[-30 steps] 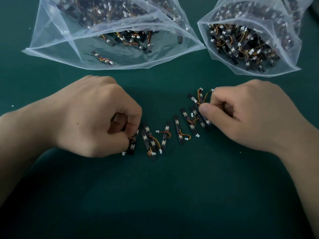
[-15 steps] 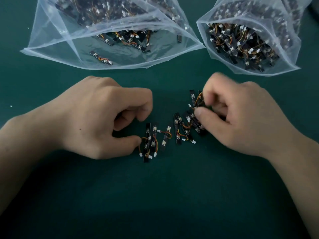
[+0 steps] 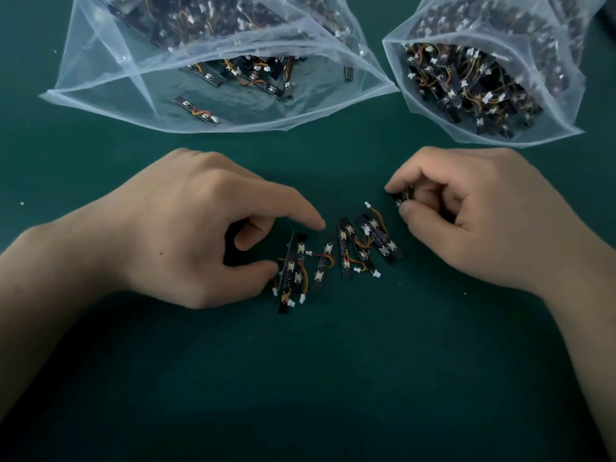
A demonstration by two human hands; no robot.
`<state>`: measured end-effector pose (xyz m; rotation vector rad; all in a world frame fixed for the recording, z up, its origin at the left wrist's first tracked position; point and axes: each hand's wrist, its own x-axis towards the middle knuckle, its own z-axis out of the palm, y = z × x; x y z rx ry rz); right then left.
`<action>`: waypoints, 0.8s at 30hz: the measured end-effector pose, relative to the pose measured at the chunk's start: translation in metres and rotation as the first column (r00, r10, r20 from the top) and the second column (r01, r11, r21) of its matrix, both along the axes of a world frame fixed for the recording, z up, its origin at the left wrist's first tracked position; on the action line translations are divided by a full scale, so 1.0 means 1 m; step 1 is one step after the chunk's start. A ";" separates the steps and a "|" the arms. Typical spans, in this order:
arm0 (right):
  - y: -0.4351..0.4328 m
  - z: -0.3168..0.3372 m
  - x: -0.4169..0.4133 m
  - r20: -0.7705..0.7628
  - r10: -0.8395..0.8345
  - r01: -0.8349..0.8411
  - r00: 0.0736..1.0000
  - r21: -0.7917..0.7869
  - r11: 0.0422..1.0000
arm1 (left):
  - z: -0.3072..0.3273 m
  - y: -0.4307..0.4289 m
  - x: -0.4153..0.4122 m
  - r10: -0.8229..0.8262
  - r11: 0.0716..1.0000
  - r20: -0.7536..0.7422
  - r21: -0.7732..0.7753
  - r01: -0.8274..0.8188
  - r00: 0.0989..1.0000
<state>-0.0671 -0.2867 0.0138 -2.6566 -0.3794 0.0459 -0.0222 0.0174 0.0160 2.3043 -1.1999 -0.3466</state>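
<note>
Head view: your right hand (image 3: 483,215) is pinching a black wired circuit strip (image 3: 400,197) while your left hand (image 3: 193,228), grip half open, is touching the loose black strips (image 3: 344,248) with its thumb.

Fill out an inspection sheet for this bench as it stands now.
Surface: dark green mat, fills the whole view.
Job's things: loose strips, small black boards with white buttons, lie in a ragged row between the hands; one pinched strip is apart from the row.
Clutter: left bag, clear plastic, mouth open, a few strips near its mouth; right bag, packed fuller; white speck on the mat.
Grippers: left hand, thumb touches the leftmost strips, index finger stretched over them; right hand pinches the pinched strip between thumb and index finger.
Cables: short wires, orange and red with white plugs, on the strips.
Surroundings: nothing seen.
</note>
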 end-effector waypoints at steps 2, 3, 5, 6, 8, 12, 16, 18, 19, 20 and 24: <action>0.003 0.004 -0.002 -0.020 0.033 -0.033 0.999 0.004 0.999 | -0.001 -0.001 -0.001 0.014 1.000 0.009 -0.006 -0.014 1.000; 0.006 0.006 -0.004 -0.032 0.056 -0.056 0.998 0.008 0.998 | -0.001 -0.001 -0.001 0.019 1.000 0.012 -0.008 -0.019 1.000; 0.015 0.010 -0.008 -0.064 0.106 -0.105 0.992 0.030 0.994 | -0.002 -0.003 -0.002 0.024 0.999 0.016 -0.021 -0.024 1.000; 0.019 0.012 -0.010 -0.080 0.118 -0.114 0.990 0.047 0.992 | -0.003 -0.004 -0.003 0.023 0.999 0.014 -0.032 -0.023 1.000; 0.023 0.016 -0.012 -0.082 0.083 -0.082 0.993 0.020 0.996 | -0.004 -0.006 -0.004 0.014 0.999 0.004 -0.049 -0.014 1.000; 0.029 0.023 -0.015 -0.043 -0.010 -0.002 0.999 -0.254 0.967 | -0.003 -0.009 -0.006 0.020 0.998 -0.007 -0.065 -0.020 1.000; 0.047 0.019 -0.021 -0.010 0.058 -0.057 0.998 -0.362 0.930 | -0.003 -0.017 -0.011 0.062 0.996 0.023 -0.070 -0.060 0.998; 0.054 0.017 -0.023 0.010 0.086 -0.077 0.996 -0.358 0.930 | -0.004 -0.023 -0.016 0.107 0.991 0.038 -0.084 -0.104 0.994; 0.056 0.017 -0.024 0.019 0.094 -0.081 0.995 -0.357 0.931 | -0.005 -0.026 -0.019 0.131 0.988 0.048 -0.087 -0.126 0.990; 0.057 0.017 -0.024 0.026 0.096 -0.081 0.995 -0.356 0.931 | -0.006 -0.028 -0.022 0.154 0.985 0.060 -0.085 -0.149 0.986; 0.059 0.014 -0.026 0.049 0.083 -0.058 0.995 -0.377 0.925 | -0.008 -0.034 -0.025 0.234 0.970 0.087 -0.089 -0.227 0.968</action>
